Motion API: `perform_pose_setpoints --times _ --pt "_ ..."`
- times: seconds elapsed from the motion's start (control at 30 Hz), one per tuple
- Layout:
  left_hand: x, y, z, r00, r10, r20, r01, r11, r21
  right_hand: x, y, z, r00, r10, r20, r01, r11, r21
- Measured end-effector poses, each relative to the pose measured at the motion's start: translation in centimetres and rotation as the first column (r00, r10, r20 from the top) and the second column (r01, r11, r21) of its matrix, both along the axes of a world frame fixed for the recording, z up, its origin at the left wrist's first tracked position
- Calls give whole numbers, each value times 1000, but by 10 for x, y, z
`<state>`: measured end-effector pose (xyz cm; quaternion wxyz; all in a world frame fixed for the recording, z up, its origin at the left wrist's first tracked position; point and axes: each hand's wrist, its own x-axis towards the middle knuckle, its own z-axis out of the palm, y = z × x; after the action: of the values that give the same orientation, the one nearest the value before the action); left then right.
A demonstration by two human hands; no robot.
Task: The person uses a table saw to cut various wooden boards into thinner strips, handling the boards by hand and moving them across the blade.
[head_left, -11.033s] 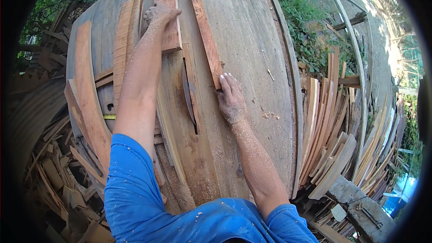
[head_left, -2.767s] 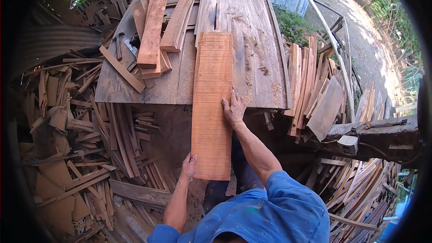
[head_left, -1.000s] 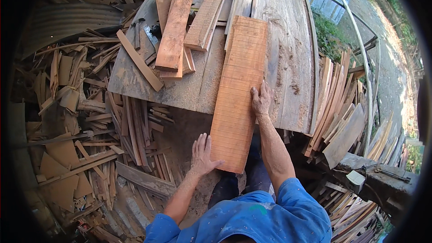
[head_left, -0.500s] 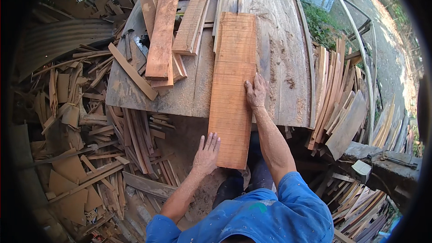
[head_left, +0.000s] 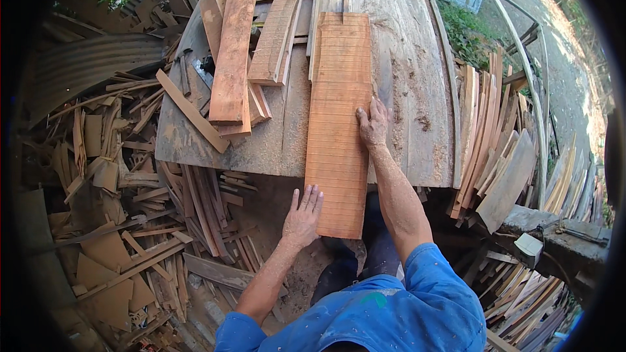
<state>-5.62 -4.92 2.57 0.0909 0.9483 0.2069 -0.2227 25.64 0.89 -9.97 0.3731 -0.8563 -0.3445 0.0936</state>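
A wide reddish-brown board (head_left: 339,111), crossed by many saw marks, lies lengthwise on a weathered wooden table (head_left: 411,137). Its near end juts past the table's front edge toward my body. At the far end, a thin upright blade (head_left: 345,1) meets the board in a short slot. Sawdust coats my right hand (head_left: 373,122), which grips the board's right edge with the thumb on top and the fingers along the side. Near the close end, my left hand (head_left: 302,217) touches the left edge, its fingers stretched out flat.
Several thick planks (head_left: 236,52) are stacked on the table's left side, with a narrow strip (head_left: 190,111) beside them. A thin wooden fence (head_left: 315,32) lines the board's far left edge. Offcuts (head_left: 104,248) cover the ground at left, and upright slats (head_left: 479,130) lean at right.
The board has slid slightly away from me, so the blade now overlaps its far end in a slot. Both hands have kept their places along its edges.
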Motion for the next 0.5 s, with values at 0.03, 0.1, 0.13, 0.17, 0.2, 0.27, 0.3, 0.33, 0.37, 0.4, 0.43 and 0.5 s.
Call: perform_pose_setpoints --times 0.03,0.1,0.13,0.17,0.2,0.27,0.3,0.33,0.37,0.4,0.43,0.5 --pt "1 2 -1 1000 7 14 -7 1000 -5 2 3 -1 1000 2 -2 -2 1000 6" --pt "5 7 -5 1000 13 28 -13 1000 -11 7 8 -3 1000 1 -4 -1 1000 12" --pt "7 9 -7 999 22 45 -22 1000 -10 10 10 -5 1000 11 14 -11 1000 17" --pt "9 11 -8 998 32 63 -31 999 -9 13 12 -6 999 20 32 -20 1000 21" --pt "13 14 -6 998 29 61 -29 1000 -8 16 15 -7 999 17 30 -18 1000 22" --pt "21 19 0 1000 9 -7 -9 1000 9 21 21 -10 999 6 53 -7 1000 22" --pt "22 21 0 1000 10 -9 -10 1000 9 22 23 -10 999 6 51 -7 1000 23" --pt "23 23 -1 1000 15 -5 -15 1000 6 24 26 -10 999 2 48 -3 1000 18" --pt "24 24 -3 1000 21 0 -21 1000 4 25 28 -10 999 -2 44 1 1000 14" --pt "25 26 -4 1000 22 -2 -22 1000 4 26 30 -9 999 -1 42 0 1000 15" --pt "26 28 -5 1000 25 5 -25 1000 7 27 32 -9 999 -2 32 1 1000 21" --pt "30 32 -6 1000 26 9 -26 1000 11 30 36 -9 1000 -6 19 6 1000 28"
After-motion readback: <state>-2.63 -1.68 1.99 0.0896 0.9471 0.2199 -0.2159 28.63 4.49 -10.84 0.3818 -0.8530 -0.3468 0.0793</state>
